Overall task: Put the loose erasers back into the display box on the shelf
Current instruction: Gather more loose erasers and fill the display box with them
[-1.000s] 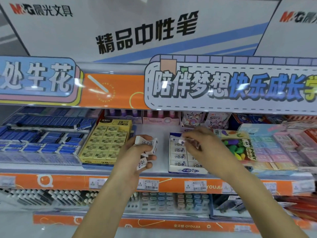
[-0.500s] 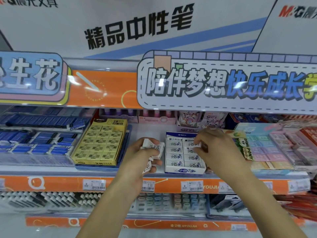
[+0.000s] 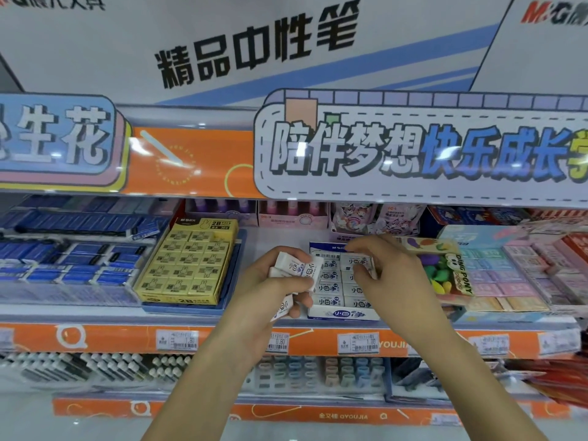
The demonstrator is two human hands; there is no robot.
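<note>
The loose erasers are small white blocks with blue writing, bunched in my left hand. That hand is clamped around them, with one more poking out below at about 6 o'clock. I think I hold them close to the display box so each trip is short. They tip different ways, so I cannot give one long axis for them all. The box sits on the shelf at 3 o'clock from the bunch, touching my left fingers. Its packed erasers lie flat in neat rows, long sides running left to right. My right hand hovers over the back rows, fingers pinched together, but I cannot tell if an eraser is inside.
</note>
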